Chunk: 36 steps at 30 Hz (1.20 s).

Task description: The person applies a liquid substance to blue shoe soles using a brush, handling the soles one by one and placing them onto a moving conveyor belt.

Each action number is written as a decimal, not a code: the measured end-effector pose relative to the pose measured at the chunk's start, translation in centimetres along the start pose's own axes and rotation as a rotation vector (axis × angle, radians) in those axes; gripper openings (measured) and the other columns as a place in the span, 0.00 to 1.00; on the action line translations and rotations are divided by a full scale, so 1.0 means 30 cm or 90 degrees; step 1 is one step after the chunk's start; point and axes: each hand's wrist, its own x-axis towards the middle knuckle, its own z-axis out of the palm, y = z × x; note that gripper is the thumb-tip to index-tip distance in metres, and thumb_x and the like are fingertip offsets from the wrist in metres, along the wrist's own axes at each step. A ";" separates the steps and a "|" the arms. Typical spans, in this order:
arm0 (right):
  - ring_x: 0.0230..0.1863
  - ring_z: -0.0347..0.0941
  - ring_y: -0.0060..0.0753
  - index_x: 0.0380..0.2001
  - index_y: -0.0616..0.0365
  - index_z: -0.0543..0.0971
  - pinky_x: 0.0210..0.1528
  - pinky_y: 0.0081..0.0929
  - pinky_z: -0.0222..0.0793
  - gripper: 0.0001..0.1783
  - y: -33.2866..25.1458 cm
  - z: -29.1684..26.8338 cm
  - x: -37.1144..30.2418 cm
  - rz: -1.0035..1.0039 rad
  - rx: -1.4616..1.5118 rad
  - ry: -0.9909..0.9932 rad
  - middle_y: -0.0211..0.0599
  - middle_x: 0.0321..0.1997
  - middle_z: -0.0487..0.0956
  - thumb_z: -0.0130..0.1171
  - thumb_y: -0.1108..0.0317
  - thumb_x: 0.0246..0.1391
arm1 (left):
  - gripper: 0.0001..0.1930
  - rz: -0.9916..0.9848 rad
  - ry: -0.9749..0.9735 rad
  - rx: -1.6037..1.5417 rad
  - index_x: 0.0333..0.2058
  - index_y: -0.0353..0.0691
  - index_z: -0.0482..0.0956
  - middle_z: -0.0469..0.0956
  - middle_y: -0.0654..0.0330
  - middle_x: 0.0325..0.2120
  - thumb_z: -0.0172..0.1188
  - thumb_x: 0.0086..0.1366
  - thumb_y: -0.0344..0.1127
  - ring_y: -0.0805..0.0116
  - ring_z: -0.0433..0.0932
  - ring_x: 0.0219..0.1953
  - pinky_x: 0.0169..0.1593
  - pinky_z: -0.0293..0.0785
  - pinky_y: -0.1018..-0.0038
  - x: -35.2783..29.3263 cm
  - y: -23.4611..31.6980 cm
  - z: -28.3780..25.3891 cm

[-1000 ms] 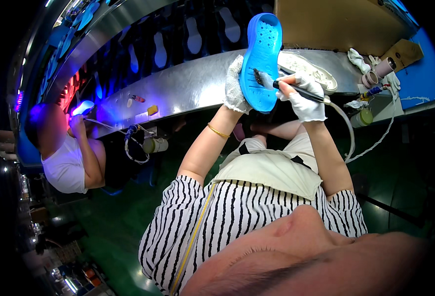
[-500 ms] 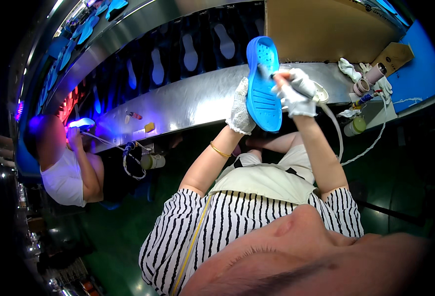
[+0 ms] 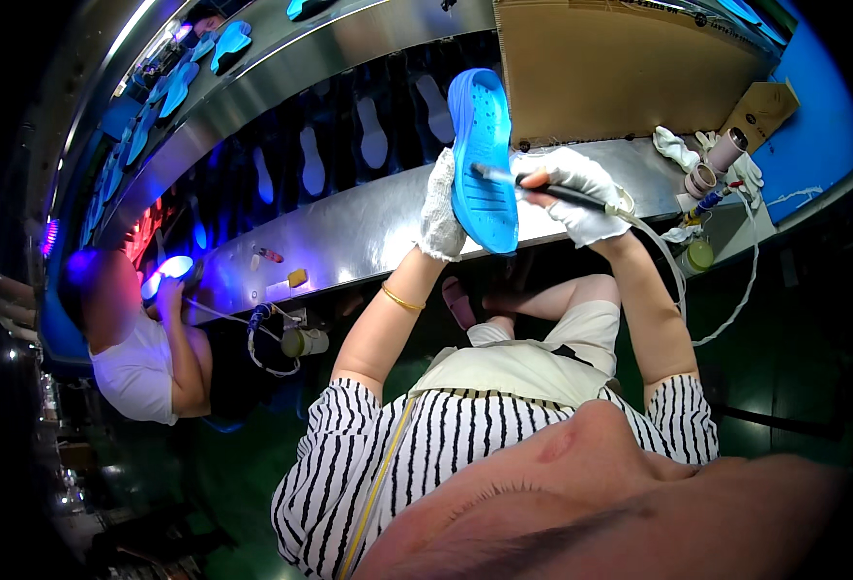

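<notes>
A bright blue shoe sole (image 3: 482,159) is held upright in front of me, its perforated face toward me. My left hand (image 3: 439,206), in a white cotton glove, grips the sole along its left edge. My right hand (image 3: 575,192), also gloved in white, holds a thin black pen-like tool (image 3: 535,186) with a white hose trailing from its rear. The tool's tip touches the middle of the sole.
A steel workbench (image 3: 349,232) runs behind, with a conveyor of soles (image 3: 373,135) beyond it. A cardboard sheet (image 3: 620,68) stands at the back right. Tape rolls and rags (image 3: 712,164) lie at right. Another person (image 3: 146,329) works at left under violet light.
The sole and both hands have shifted left and slightly lower in view. The tool tip has stayed on the sole's face.
</notes>
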 end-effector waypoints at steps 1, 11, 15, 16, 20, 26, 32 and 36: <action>0.34 0.74 0.33 0.29 0.59 0.78 0.39 0.26 0.70 0.11 -0.006 -0.017 0.026 -0.049 -0.017 0.023 0.37 0.31 0.78 0.63 0.82 0.38 | 0.32 0.005 -0.005 0.018 0.54 0.36 0.64 0.73 0.50 0.46 0.42 0.64 0.60 0.58 0.75 0.45 0.50 0.72 0.63 -0.007 0.015 0.010; 0.33 0.75 0.39 0.28 0.59 0.77 0.34 0.27 0.71 0.11 -0.123 -0.196 -0.008 -0.126 -0.219 -0.124 0.41 0.33 0.77 0.62 0.78 0.34 | 0.32 0.011 -0.164 0.122 0.54 0.36 0.63 0.75 0.49 0.38 0.43 0.63 0.60 0.57 0.79 0.36 0.41 0.78 0.61 0.141 0.167 0.170; 0.34 0.74 0.36 0.26 0.60 0.78 0.38 0.25 0.69 0.11 -0.151 -0.256 -0.066 -0.020 -0.191 0.134 0.42 0.33 0.77 0.63 0.84 0.35 | 0.33 0.045 -0.401 0.112 0.55 0.32 0.61 0.74 0.48 0.42 0.37 0.65 0.58 0.53 0.77 0.41 0.46 0.74 0.56 0.375 0.383 0.359; 0.33 0.74 0.36 0.26 0.60 0.78 0.37 0.25 0.69 0.11 -0.134 -0.259 -0.074 -0.017 -0.173 0.158 0.42 0.32 0.77 0.64 0.84 0.35 | 0.32 0.089 -0.332 0.101 0.53 0.34 0.63 0.73 0.50 0.44 0.37 0.65 0.58 0.55 0.75 0.44 0.50 0.71 0.57 0.490 0.446 0.397; 0.32 0.74 0.34 0.25 0.59 0.78 0.36 0.24 0.69 0.11 -0.103 -0.209 -0.072 -0.020 -0.124 0.173 0.41 0.30 0.77 0.64 0.84 0.35 | 0.27 0.728 0.176 1.107 0.52 0.41 0.67 0.70 0.50 0.49 0.46 0.61 0.53 0.54 0.71 0.49 0.54 0.66 0.61 0.909 0.777 0.254; 0.32 0.71 0.26 0.27 0.59 0.76 0.37 0.20 0.67 0.11 -0.039 -0.217 -0.135 0.116 -0.082 0.146 0.34 0.29 0.75 0.63 0.84 0.38 | 0.24 0.514 0.114 1.299 0.50 0.43 0.72 0.73 0.48 0.46 0.53 0.56 0.48 0.50 0.71 0.48 0.54 0.66 0.65 0.866 0.716 0.182; 0.34 0.72 0.24 0.27 0.59 0.74 0.40 0.19 0.66 0.11 0.028 -0.149 -0.127 0.128 -0.030 0.127 0.36 0.33 0.76 0.60 0.85 0.40 | 0.14 0.716 0.147 1.392 0.37 0.46 0.79 0.77 0.53 0.34 0.55 0.56 0.46 0.55 0.75 0.38 0.45 0.70 0.65 0.561 0.633 0.218; 0.31 0.71 0.19 0.30 0.59 0.74 0.36 0.17 0.67 0.11 0.063 -0.110 -0.166 0.151 -0.021 0.112 0.33 0.31 0.76 0.59 0.85 0.43 | 0.10 0.867 -0.033 1.132 0.31 0.41 0.79 0.77 0.57 0.27 0.66 0.50 0.35 0.62 0.76 0.31 0.37 0.72 0.72 0.280 0.648 0.198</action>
